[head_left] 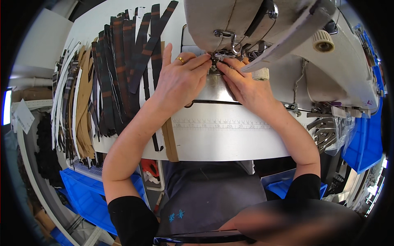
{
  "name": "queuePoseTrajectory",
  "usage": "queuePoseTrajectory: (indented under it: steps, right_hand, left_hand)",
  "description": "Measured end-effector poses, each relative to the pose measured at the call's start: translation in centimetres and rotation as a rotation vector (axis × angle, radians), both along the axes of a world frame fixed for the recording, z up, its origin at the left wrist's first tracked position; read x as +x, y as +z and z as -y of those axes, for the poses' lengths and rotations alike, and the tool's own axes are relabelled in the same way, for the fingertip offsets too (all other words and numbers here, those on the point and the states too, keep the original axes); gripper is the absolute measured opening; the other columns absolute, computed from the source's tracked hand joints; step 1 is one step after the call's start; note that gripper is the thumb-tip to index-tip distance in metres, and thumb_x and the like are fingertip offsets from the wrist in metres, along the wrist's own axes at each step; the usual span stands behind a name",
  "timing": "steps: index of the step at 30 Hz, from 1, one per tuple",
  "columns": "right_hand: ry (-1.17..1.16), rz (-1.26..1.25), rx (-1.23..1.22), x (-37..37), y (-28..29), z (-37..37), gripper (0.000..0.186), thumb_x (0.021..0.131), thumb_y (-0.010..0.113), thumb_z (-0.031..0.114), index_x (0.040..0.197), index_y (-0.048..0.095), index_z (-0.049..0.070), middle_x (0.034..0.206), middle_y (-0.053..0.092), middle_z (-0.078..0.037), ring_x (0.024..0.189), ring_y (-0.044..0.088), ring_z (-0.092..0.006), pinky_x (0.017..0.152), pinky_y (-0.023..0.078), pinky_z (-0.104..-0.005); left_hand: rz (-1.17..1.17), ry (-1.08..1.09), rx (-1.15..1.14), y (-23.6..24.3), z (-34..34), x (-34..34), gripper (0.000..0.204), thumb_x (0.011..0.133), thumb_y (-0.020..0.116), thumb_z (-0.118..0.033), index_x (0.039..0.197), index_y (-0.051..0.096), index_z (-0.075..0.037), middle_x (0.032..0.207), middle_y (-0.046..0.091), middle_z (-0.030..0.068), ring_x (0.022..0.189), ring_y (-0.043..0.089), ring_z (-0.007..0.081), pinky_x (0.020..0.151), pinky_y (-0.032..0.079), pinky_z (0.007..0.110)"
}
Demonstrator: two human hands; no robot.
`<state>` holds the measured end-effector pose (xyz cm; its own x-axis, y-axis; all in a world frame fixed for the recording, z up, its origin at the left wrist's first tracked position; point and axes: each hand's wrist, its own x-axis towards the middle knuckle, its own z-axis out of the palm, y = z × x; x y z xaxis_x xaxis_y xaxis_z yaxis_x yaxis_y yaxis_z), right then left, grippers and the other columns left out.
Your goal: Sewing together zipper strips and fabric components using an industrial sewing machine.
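Both hands meet under the head of a sewing machine (262, 24), right at the presser foot (223, 54). The left hand (180, 80) lies palm down on the metal plate (213, 88) of the machine, fingers stretched forward and drawn together, their tips pressed against a small dark piece (214, 64) at the foot. A gold ring (180, 60) sits on one of its fingers. The right hand (246, 86) comes in from the other side, its fingers likewise extended and pinched in on the same spot, so the fingertips of the two hands almost touch. The piece itself is mostly hidden by the fingers and the foot; what it is cannot be told.

In front of the plate the white counter (246, 143) carries a printed ruler strip (223, 124) running across it. A tan strip (169, 139) lies under the left wrist and runs off the near edge of the counter. To the left, a big fan of dark strips with brown bands (123, 69) spreads over the counter, and further left hang bundles of tan and white strips (78, 106).

On the right, beside the machine, is a pile of dark metal parts (324, 131) in clear plastic, with a blue bin (365, 139) just past it. Another blue bin (86, 192) stands below the counter's left side. A cream knob (323, 41) sticks out of the machine's head.
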<state>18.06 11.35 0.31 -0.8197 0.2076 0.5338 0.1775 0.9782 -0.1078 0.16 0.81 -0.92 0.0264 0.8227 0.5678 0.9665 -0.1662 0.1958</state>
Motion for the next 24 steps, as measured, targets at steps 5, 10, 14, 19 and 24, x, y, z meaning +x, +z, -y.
queuePoseTrajectory:
  steps: [5, 10, 14, 19, 24]
  right_hand:
    - [-0.034, -0.003, -0.019, -0.2, -0.3, -0.2, 0.032, 0.076, 0.067, 0.008, 0.108, 0.066, 0.008, 0.099, 0.066, -0.008, 0.087, 0.057, -0.0268, 0.073, 0.045, -0.0378]
    - [-0.024, -0.017, -0.057, -0.1, -0.4, -0.6, 0.029, 0.075, 0.068, 0.009, 0.103, 0.066, 0.008, 0.093, 0.065, -0.008, 0.086, 0.057, -0.0265, 0.073, 0.045, -0.038]
    - [-0.014, 0.004, -0.001, 0.0, -0.2, -0.7, 0.019, 0.075, 0.067, 0.01, 0.094, 0.064, 0.006, 0.089, 0.062, -0.007, 0.088, 0.056, -0.026, 0.076, 0.045, -0.0372]
    - [-0.006, 0.022, 0.038, 0.2, -0.1, -0.5, 0.015, 0.078, 0.067, 0.011, 0.09, 0.061, 0.005, 0.088, 0.062, -0.007, 0.091, 0.056, -0.0252, 0.079, 0.044, -0.0364]
    - [-0.001, 0.006, 0.069, 0.1, 0.0, -0.6, 0.014, 0.078, 0.066, 0.011, 0.09, 0.061, 0.005, 0.089, 0.062, -0.007, 0.09, 0.057, -0.0254, 0.078, 0.044, -0.0366]
  left_hand:
    - [0.024, 0.008, 0.01, -0.1, -0.5, -0.2, 0.018, 0.079, 0.066, -0.012, 0.097, 0.071, -0.009, 0.104, 0.068, -0.0024, 0.095, 0.062, 0.0178, 0.103, 0.03, 0.06]
    - [0.04, 0.013, -0.011, -0.2, -0.8, -0.3, 0.018, 0.08, 0.065, -0.011, 0.097, 0.071, -0.01, 0.102, 0.068, -0.0012, 0.096, 0.062, 0.0197, 0.103, 0.03, 0.059]
    - [0.084, 0.026, -0.054, -0.1, -0.9, -0.3, 0.018, 0.081, 0.063, -0.008, 0.099, 0.068, -0.01, 0.1, 0.067, 0.0002, 0.097, 0.062, 0.0212, 0.103, 0.03, 0.059]
    - [0.097, 0.011, -0.092, -0.2, -1.0, -0.6, 0.018, 0.082, 0.062, -0.005, 0.099, 0.065, -0.01, 0.095, 0.065, 0.0011, 0.096, 0.062, 0.0221, 0.103, 0.029, 0.06]
    - [0.076, -0.005, -0.055, -0.1, -0.9, -0.7, 0.018, 0.083, 0.062, -0.005, 0.099, 0.065, -0.01, 0.097, 0.065, 0.0009, 0.096, 0.062, 0.0225, 0.102, 0.029, 0.06]
